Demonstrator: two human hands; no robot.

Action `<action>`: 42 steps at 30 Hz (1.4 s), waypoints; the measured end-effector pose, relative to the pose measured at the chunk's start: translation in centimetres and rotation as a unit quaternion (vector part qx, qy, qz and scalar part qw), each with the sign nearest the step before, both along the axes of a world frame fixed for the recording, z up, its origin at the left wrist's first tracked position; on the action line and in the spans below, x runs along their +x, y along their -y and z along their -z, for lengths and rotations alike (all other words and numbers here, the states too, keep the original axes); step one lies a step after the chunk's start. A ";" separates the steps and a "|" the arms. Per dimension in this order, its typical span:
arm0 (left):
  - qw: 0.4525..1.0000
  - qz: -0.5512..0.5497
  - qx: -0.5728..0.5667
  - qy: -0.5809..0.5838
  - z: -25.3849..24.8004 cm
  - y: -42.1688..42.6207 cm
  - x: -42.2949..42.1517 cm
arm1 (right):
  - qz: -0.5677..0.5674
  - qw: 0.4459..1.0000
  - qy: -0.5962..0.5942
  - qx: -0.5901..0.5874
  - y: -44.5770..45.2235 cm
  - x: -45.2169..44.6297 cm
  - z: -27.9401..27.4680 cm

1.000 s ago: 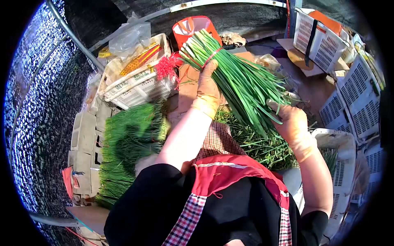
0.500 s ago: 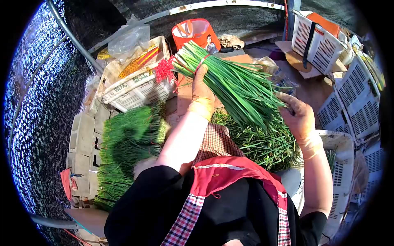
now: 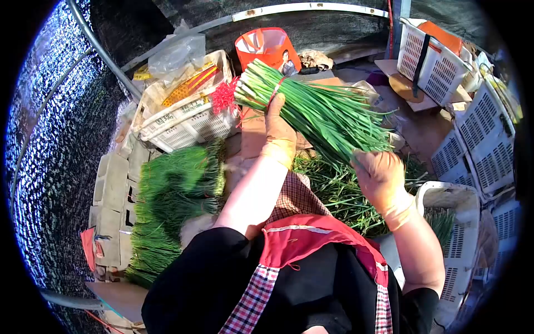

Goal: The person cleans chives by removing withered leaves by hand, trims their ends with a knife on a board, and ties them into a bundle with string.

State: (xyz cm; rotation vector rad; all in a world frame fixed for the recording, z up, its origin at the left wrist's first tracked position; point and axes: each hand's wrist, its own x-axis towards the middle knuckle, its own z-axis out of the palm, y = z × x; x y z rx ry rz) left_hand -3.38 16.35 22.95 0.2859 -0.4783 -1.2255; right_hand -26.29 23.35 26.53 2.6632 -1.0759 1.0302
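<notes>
a bunch of long green leaves is held up in front of the body, tilted, with its pale stem ends toward the upper left and its leaf tips toward the lower right. a thin red band is wrapped around it near the pale end. the bunch is gripped by the left hand close to the band — the thumb is seen against the side, while the other fingers are mostly hidden beneath the stems. the leaf tips are met by the right hand, its fingers curled in; whether any leaves are pinched there cannot be told.

below the bunch, a heap of loose greens is spread between the two forearms. to the left, more bundles are laid in a thick stack beside gray blocks. a tuft of red string is seen at the corner of a white basket, in which plastic bags are heaped. a red-orange bag is set behind the pale stem ends. near the right forearm, a white crate is placed — some greens are seen inside. a red apron is worn over black clothing.
</notes>
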 end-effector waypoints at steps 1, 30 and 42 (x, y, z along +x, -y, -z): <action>0.998 -0.050 0.020 0.020 -0.1 0.0 0.0 | -0.020 0.998 0.052 0.001 -0.4 -0.3 0.2; 0.996 -0.010 -0.069 0.047 0.4 -0.9 4.2 | 0.096 0.987 0.029 0.126 3.1 -6.2 3.0; 0.995 -0.036 -0.083 0.050 0.7 -0.6 5.0 | 0.035 0.829 0.303 0.469 1.7 -9.7 3.7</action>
